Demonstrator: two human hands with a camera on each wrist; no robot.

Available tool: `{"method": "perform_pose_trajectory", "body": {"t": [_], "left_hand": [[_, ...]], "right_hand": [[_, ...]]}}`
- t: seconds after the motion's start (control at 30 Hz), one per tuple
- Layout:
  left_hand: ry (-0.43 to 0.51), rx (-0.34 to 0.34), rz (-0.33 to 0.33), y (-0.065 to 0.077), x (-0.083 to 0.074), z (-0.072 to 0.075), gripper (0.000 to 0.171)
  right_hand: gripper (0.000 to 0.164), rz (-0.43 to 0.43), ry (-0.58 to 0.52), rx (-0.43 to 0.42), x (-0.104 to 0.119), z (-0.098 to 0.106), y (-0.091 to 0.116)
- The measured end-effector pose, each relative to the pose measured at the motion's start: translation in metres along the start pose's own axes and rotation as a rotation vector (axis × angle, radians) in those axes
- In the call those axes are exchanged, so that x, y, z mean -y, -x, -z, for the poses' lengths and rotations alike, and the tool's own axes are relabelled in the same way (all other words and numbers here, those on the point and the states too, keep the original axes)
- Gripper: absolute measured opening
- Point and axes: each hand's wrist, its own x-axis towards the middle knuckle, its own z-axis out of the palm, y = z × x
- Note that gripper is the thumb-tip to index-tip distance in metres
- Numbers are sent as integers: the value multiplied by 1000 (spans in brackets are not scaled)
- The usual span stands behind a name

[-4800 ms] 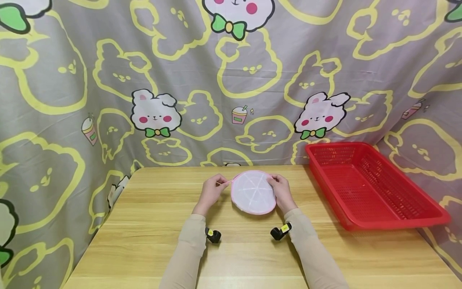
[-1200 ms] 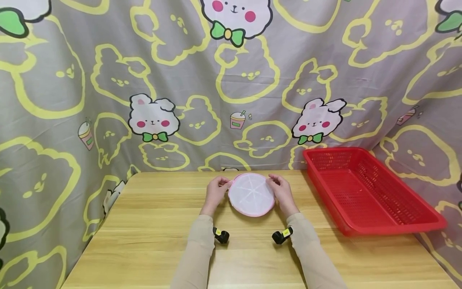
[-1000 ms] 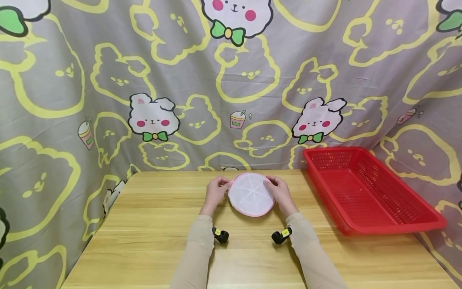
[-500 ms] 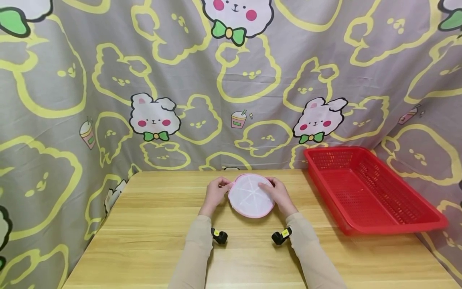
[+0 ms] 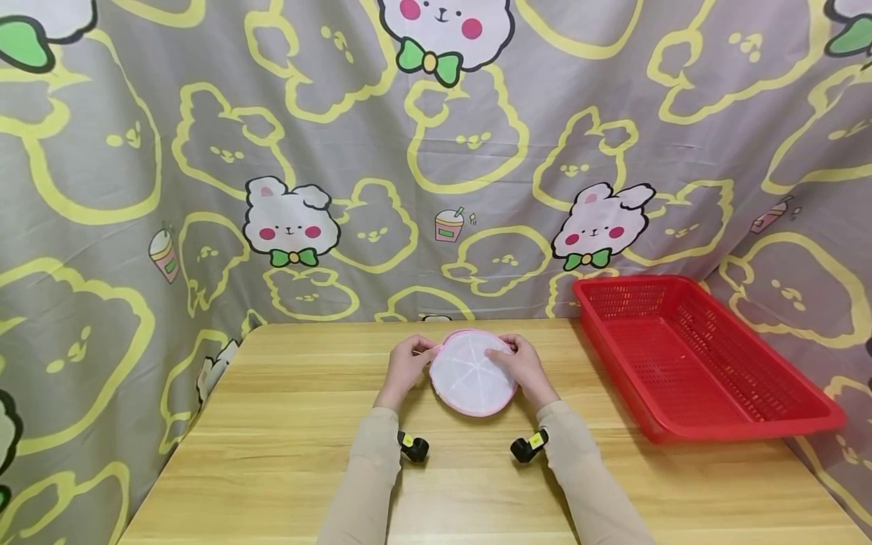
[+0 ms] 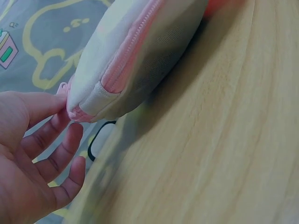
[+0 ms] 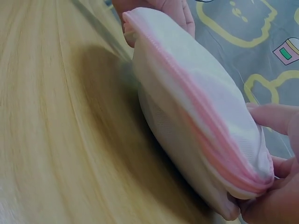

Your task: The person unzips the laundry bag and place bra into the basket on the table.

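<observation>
A round zippered pouch [image 5: 470, 375], white with pink trim and pale lines radiating over its face, is held up between both hands above the table. At its left edge, my left hand [image 5: 405, 371] pinches a small pink end by the zipper between thumb and forefinger. The other fingers of that hand [image 6: 32, 158] are loosely bent, off the pouch [image 6: 133, 51]. My right hand [image 5: 533, 372] grips the right edge, thumb on the face and fingers behind. In the right wrist view, the pink zipper [image 7: 187, 88] runs along the pouch's side and looks zipped there.
A red perforated plastic basket [image 5: 688, 363] stands at the right of the wooden table [image 5: 272, 439]. Behind and at both sides hangs a grey curtain [image 5: 381, 136] with cartoon prints. A small black camera [image 5: 413, 446] sits at the left wrist, another [image 5: 527, 446] at the right.
My right thumb has slid inward over the pouch's face, and the pouch has tipped slightly down. Several seconds ago my left hand was farther left, pulling a thin strand; it is now closer in.
</observation>
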Motion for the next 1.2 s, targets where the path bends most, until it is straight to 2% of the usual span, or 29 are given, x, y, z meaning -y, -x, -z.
{"method": "perform_pose_trajectory", "body": {"t": [0.37,0.83,1.2], "left_hand": [[-29,7,-13,1,1,1,11],[-69,25,-37,3,-2,5,13],[-99,55,-46,1,3,12,10]], "right_hand": [[44,-12,-95,-44,-1,-6,1],[42,-34,-81,-76,-2,-5,1],[43,-32,-85,-70,-1,-6,0]]}}
